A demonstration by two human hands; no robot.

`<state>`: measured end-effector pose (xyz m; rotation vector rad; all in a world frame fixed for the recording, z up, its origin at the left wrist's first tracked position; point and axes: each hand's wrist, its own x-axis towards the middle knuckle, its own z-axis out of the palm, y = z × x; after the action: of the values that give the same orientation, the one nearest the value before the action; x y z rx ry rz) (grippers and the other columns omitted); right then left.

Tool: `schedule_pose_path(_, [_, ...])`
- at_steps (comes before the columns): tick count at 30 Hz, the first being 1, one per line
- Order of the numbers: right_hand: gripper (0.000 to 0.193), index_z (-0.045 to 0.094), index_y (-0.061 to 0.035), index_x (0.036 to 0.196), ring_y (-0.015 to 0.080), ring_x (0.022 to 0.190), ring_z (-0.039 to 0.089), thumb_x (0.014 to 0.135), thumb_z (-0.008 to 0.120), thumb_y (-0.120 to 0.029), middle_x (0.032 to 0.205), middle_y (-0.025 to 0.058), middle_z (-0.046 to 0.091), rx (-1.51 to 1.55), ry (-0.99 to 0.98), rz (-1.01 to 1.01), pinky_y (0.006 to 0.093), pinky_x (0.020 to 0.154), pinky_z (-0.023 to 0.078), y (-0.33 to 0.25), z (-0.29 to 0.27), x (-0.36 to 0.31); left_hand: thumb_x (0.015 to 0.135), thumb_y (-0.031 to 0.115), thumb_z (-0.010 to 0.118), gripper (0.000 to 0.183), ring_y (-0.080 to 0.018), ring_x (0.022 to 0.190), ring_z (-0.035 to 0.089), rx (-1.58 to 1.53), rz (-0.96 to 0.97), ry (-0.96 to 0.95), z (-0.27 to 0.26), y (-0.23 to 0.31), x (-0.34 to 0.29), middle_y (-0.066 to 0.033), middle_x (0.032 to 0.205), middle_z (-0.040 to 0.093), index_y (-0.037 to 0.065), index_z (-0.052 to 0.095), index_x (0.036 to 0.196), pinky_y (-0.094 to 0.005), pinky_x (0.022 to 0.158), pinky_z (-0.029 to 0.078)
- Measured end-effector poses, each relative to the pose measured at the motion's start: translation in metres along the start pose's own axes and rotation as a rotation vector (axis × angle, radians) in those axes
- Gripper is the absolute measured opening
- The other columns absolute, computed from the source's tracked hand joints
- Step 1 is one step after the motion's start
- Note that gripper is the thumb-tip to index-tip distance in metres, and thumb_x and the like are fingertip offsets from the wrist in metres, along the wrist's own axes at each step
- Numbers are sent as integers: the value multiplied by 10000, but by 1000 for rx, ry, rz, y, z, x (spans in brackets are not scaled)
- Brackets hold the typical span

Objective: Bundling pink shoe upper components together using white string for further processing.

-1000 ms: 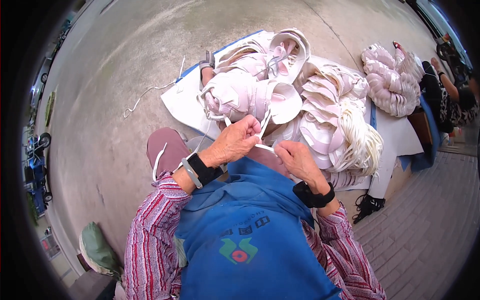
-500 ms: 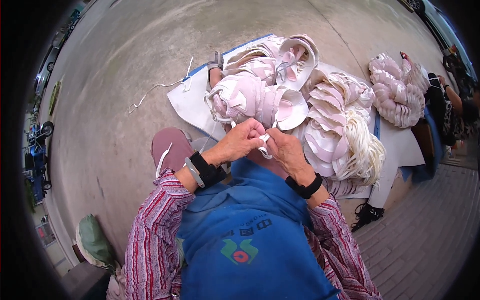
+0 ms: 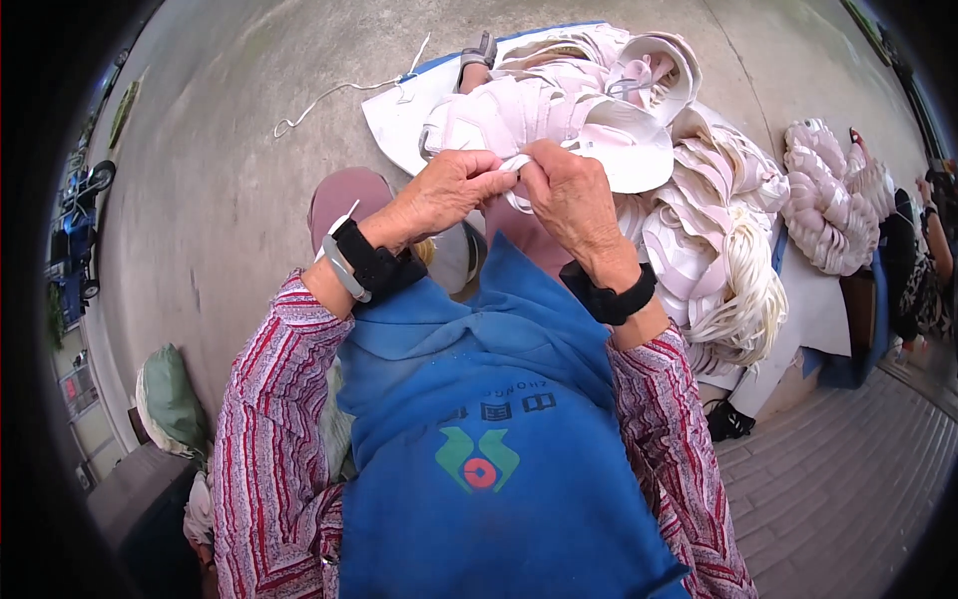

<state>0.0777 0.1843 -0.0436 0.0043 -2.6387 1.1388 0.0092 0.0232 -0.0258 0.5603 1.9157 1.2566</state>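
Both hands are raised over my blue apron [image 3: 479, 389], close together in front of the pink and white shoe uppers. My left hand [image 3: 449, 195] pinches a white shoelace [image 3: 516, 204] between thumb and fingers. From the other side my right hand [image 3: 577, 200] is closed on the same lace, its knuckles hiding part of it. A small loop of the lace hangs between the two hands. Just beyond lies a stacked bundle of shoe uppers [image 3: 499, 115], its nearest piece [image 3: 627, 150] curving out behind my right hand. Where the lace runs behind my fingers is hidden.
More stacked uppers [image 3: 694, 205] lie to the right, with a bunch of white laces [image 3: 743, 290]. A further coiled stack [image 3: 831, 200] is at far right, near a seated person [image 3: 933, 240]. A loose lace [image 3: 329, 92] trails over the concrete. A green sack [image 3: 172, 399] stands at left.
My hands have risen, still holding the lace between them, and the right hand now sits higher against the uppers. The whole view has shifted, so the bundles appear further right and up.
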Motion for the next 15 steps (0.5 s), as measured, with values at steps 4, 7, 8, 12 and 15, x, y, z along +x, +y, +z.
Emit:
schedule_pose_path(4, [216, 617, -5, 978, 229, 568, 583, 840, 581, -168, 623, 134, 574, 177, -31, 361, 338, 559, 455, 1, -15, -27, 919, 292, 531, 282, -50, 603, 452, -53, -62, -65, 6, -12, 1, 29, 652, 518, 45, 592, 796, -200, 545, 379])
schedule_pose_path(7, [221, 633, -12, 937, 141, 554, 521, 839, 605, -208, 612, 79, 549, 438, -40, 321, 293, 543, 433, 11, -18, -50, 924, 292, 522, 280, -49, 592, 456, -84, -134, -118, 17, -8, 7, 35, 656, 515, 50, 575, 794, -199, 545, 384])
schedule_pose_path(8, [230, 643, -9, 891, 96, 550, 460, 834, 621, -231, 593, 33, 509, 485, -89, 362, 258, 523, 401, 7, -21, -56, 926, 284, 514, 276, -55, 585, 477, -100, -149, -126, 20, -2, 9, 26, 659, 528, 45, 570, 800, -206, 540, 399])
schedule_pose_path(12, [213, 634, 1, 834, 68, 551, 436, 825, 627, -211, 590, 4, 502, 543, -337, 438, 239, 500, 369, -7, -22, -64, 921, 256, 497, 262, -86, 587, 545, 85, -43, -106, 27, -5, 11, -13, 671, 564, 20, 558, 825, -238, 543, 446])
schedule_pose_path(15, [206, 628, 7, 821, 64, 554, 433, 827, 620, -199, 595, -6, 499, 556, -361, 432, 242, 498, 371, -3, -36, -66, 917, 233, 483, 250, -110, 618, 567, 185, -21, -77, 30, -2, 10, -45, 673, 571, 4, 547, 840, -258, 566, 459])
